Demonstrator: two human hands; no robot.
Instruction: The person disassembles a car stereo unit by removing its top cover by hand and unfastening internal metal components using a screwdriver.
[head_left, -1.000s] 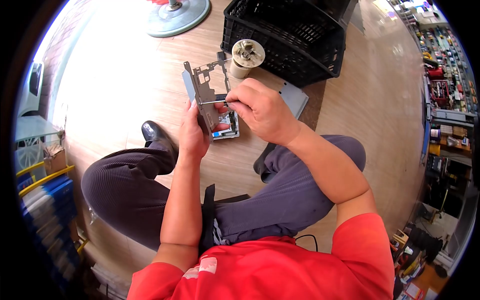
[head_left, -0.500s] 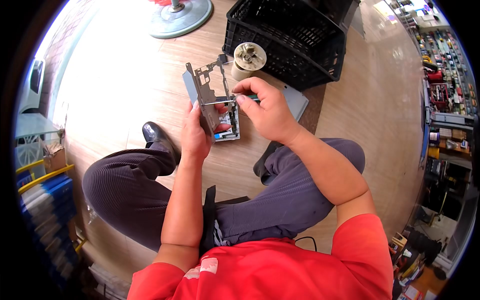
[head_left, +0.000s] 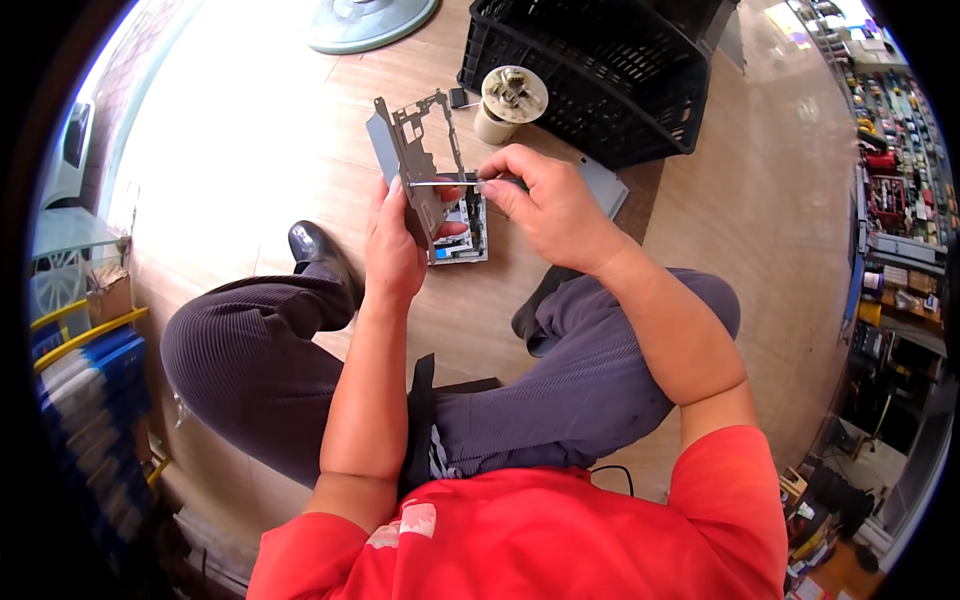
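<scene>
My left hand [head_left: 397, 240] grips a thin grey metal frame [head_left: 412, 160] with cut-outs, which looks like part of a laptop casing, held tilted up on edge. In my right hand [head_left: 535, 200] is a screwdriver [head_left: 445, 184]; its shaft points left and the tip meets the frame's face. The fingers cover its handle. Below and behind the frame, an opened device with a circuit board [head_left: 470, 235] rests on the floor, partly hidden by the frame and my left fingers.
A cream tub [head_left: 513, 100] with small metal parts on top stands beyond my hands, beside a black plastic crate [head_left: 590, 85]. A flat grey panel [head_left: 603, 187] lies near the crate. At far right are cluttered shelves [head_left: 895, 190]; a round base [head_left: 370, 22] stands far left.
The screwdriver shaft has shifted slightly up the frame, and my right hand has moved a little right. The camera view has tilted slightly. Both holds continue.
</scene>
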